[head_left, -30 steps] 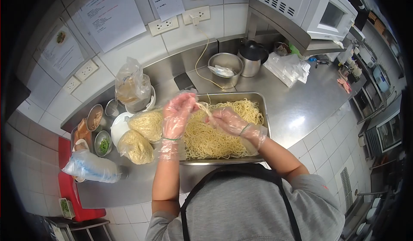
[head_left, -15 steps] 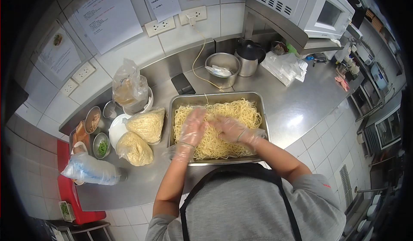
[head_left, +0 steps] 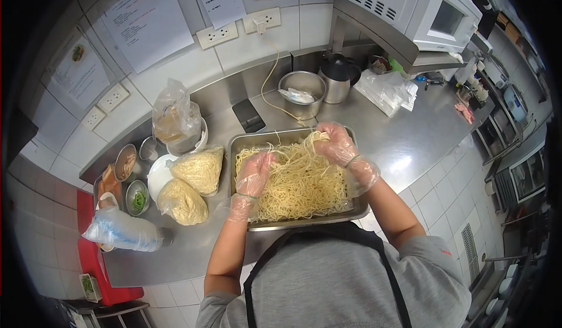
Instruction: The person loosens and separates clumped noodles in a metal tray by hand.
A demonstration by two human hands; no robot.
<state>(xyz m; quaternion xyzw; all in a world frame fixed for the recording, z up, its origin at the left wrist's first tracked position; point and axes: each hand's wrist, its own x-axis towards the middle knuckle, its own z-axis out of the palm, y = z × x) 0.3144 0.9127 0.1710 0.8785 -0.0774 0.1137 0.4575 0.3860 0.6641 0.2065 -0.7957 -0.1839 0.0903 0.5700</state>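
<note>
Yellow noodles [head_left: 304, 193] fill a deep rectangular metal tray [head_left: 304, 224] in front of me. Both my hands wear clear plastic gloves held by bands at the wrists. My left hand [head_left: 254, 173] is closed on noodles at the tray's left side. At the far right of the tray, my right hand [head_left: 338, 145] grips another bunch, raised above the rest. Loose strands stretch between the two hands over the pile. Some fingertips are hidden by noodles and glove.
Left of the tray lie two plastic bags of noodles [head_left: 198, 170], by a white plate [head_left: 159, 176]. Beyond are small bowls, one with chopped greens [head_left: 139, 199], and a plastic-wrapped bundle [head_left: 124, 229]. Behind stand a metal pot [head_left: 316, 82] and a jug [head_left: 338, 85]; a cord runs near the tray.
My hands have moved apart from the middle of the noodles, the right one up and to the right. Both have closed on noodles and lifted strands. The tray has shifted slightly.
</note>
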